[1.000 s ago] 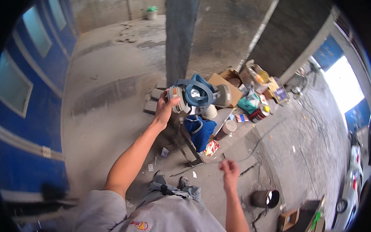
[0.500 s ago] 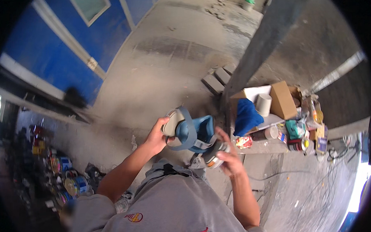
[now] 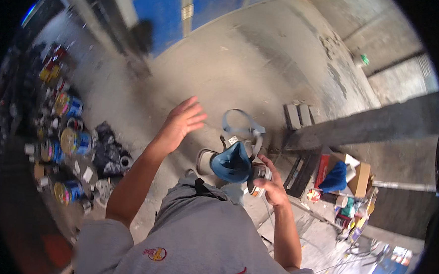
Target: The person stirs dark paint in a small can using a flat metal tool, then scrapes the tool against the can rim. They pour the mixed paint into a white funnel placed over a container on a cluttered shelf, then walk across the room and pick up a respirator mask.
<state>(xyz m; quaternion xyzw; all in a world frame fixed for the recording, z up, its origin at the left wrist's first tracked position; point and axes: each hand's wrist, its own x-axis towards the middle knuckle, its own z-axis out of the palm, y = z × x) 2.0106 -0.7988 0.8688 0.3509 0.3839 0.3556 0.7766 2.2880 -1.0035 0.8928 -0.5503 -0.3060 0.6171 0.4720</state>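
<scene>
A half-face respirator (image 3: 232, 163) hangs in front of my body, its blue hollow inner side toward me. My right hand (image 3: 270, 182) grips it by the round filter cartridge on its right side. The second cartridge (image 3: 206, 161), pale on its face, sticks out on the left side of the mask. A grey head strap (image 3: 242, 119) loops out beyond the far side of the mask. My left hand (image 3: 179, 124) is raised to the left of the respirator, fingers stretched out, touching nothing.
Several paint cans (image 3: 77, 142) and a black plastic bag (image 3: 110, 151) stand on the floor at left. On the right, a cardboard box (image 3: 360, 179) holds a blue cloth (image 3: 334, 178) among clutter. Grey blocks (image 3: 300, 115) lie by a post (image 3: 369, 122). A blue wall (image 3: 219, 8) rises at the back.
My left hand has let go of the respirator and moved up and left, opening. The mask has turned so its inner side faces me. My view has swung left.
</scene>
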